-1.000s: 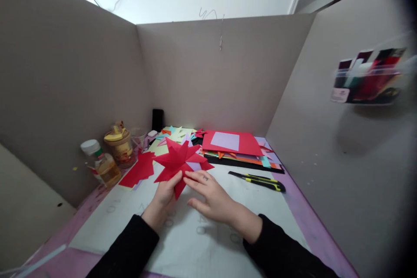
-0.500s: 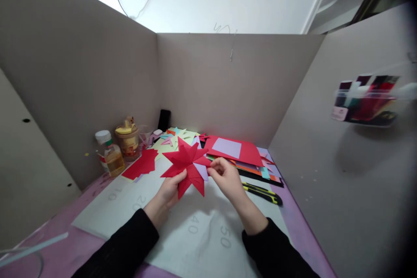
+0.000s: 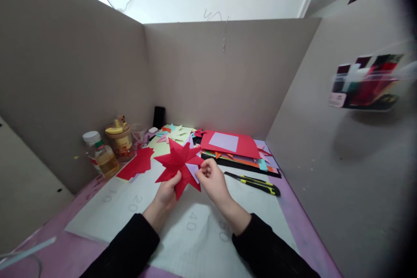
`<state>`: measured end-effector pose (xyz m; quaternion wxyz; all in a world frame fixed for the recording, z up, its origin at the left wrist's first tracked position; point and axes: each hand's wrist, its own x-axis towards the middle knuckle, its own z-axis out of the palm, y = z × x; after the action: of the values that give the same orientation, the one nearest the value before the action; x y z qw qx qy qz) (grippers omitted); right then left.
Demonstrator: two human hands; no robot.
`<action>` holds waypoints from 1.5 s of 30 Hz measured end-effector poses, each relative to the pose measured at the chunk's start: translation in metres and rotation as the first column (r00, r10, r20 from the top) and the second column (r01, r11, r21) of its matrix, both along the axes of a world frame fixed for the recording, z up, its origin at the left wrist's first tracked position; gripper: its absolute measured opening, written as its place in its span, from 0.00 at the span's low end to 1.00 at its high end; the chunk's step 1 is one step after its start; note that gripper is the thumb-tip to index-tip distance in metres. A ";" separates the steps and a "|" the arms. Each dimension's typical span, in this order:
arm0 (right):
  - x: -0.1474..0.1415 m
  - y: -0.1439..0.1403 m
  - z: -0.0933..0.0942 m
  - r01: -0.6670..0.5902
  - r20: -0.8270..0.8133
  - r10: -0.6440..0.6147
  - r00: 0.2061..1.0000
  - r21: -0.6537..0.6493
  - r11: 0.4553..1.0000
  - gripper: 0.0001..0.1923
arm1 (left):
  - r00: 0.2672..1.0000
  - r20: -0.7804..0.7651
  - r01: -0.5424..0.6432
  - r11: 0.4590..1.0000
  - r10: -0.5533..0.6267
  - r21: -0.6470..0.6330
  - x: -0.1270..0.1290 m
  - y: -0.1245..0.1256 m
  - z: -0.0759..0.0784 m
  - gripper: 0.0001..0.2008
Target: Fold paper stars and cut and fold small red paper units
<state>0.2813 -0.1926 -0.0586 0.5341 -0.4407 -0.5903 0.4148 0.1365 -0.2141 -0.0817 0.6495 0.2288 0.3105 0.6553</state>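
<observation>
A folded red paper star (image 3: pixel 177 158) with several points is held above the white sheet in the middle of the desk. My left hand (image 3: pixel 167 190) grips its lower left, with the thumb on the front and the fingers behind, hidden. A lilac paper piece (image 3: pixel 193 170) shows between the right-hand points, and another lilac tip sticks up behind the star. My right hand (image 3: pixel 211 178) is closed, its thumb and finger pinching the star's right edge beside the lilac piece. Exactly which layer the pinch holds cannot be made out.
A yellow and black utility knife (image 3: pixel 257 183) lies to the right. Behind it is a stack of coloured paper (image 3: pixel 250 144). Red sheets (image 3: pixel 138 165), a bottle (image 3: pixel 106 158) and a yellow-lidded cup (image 3: pixel 120 141) stand left. Small folded pieces (image 3: pixel 177 131) lie at the back.
The view has shifted, so everything sits somewhat further left. My right hand has come slightly lower and inward along the star's right side. My left hand keeps its hold.
</observation>
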 end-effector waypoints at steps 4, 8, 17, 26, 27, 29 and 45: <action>-0.004 -0.004 -0.001 -0.035 -0.015 0.035 0.999 -0.006 0.999 0.08 | 1.000 0.006 -0.028 1.000 0.028 -0.013 0.000 0.001 -0.002 0.11; -0.006 -0.007 -0.002 -0.055 0.004 0.055 0.998 -0.023 0.998 0.08 | 1.000 -0.007 -0.022 0.999 0.022 -0.043 -0.001 0.001 -0.002 0.08; 0.005 0.002 -0.002 -0.082 0.124 0.082 0.989 -0.003 0.997 0.03 | 0.995 -0.089 0.032 0.999 -0.034 -0.030 -0.006 -0.001 0.009 0.14; 0.046 0.003 0.049 -0.077 0.249 0.054 0.967 0.084 0.994 0.11 | 0.978 -0.160 0.140 0.990 -0.134 0.024 -0.006 -0.002 0.006 0.20; 0.045 0.002 0.050 -0.045 0.284 -0.016 0.959 0.207 0.977 0.10 | 0.971 -0.182 0.166 0.985 -0.155 0.046 -0.006 -0.003 0.004 0.21; 0.041 -0.001 0.047 -0.027 0.352 -0.150 0.924 0.450 0.893 0.08 | 0.952 -0.256 0.196 0.976 -0.168 0.090 -0.004 -0.005 0.001 0.20; 0.034 -0.008 0.033 -0.275 0.415 -0.203 0.887 0.827 0.491 0.08 | 0.804 -0.595 0.268 0.903 -0.017 0.336 -0.007 -0.004 -0.008 0.15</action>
<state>0.3158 -0.2001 -0.0255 0.5167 -0.1821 -0.8353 -0.0461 0.1290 -0.2177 -0.0902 0.5108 0.5690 0.3325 0.5521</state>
